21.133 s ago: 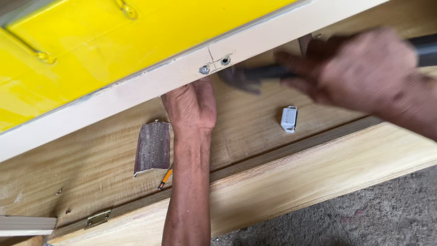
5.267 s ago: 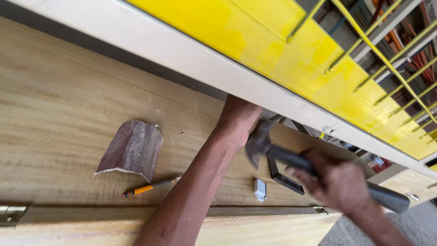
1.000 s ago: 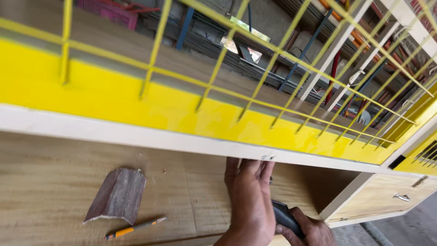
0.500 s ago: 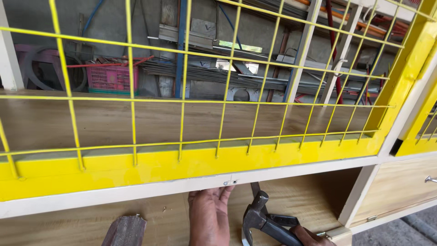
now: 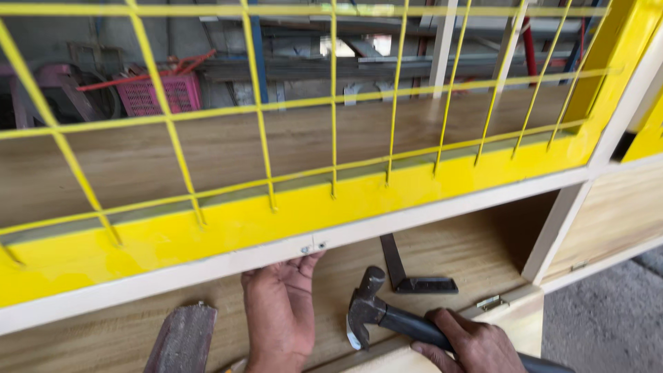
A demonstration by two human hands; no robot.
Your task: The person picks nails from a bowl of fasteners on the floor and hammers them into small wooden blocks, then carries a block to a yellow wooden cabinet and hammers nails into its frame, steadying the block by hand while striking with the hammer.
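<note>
Claw hammer (image 5: 387, 319): dark metal head points up-left, black handle runs down-right, lying low over the pale wooden board (image 5: 449, 255). Right hand (image 5: 476, 345) wrapped closed round the handle. Left hand (image 5: 280, 311) flat, fingers extended, fingertips touching the cream frame rail (image 5: 428, 214) beneath the glossy yellow wire-grid panel (image 5: 228, 221). Black steel square (image 5: 407, 273) just beyond the head.

Over the last half second my view dropped a little, so more of the wooden shelf (image 5: 442, 255) came into sight, along with a dark L-shaped square (image 5: 407, 273) lying on it. My right hand (image 5: 476, 345) lowered the hammer (image 5: 387, 319) until its head rested near the shelf's front edge. My left hand (image 5: 280, 311) slid up until its fingertips met the white rail (image 5: 311, 250).
</note>
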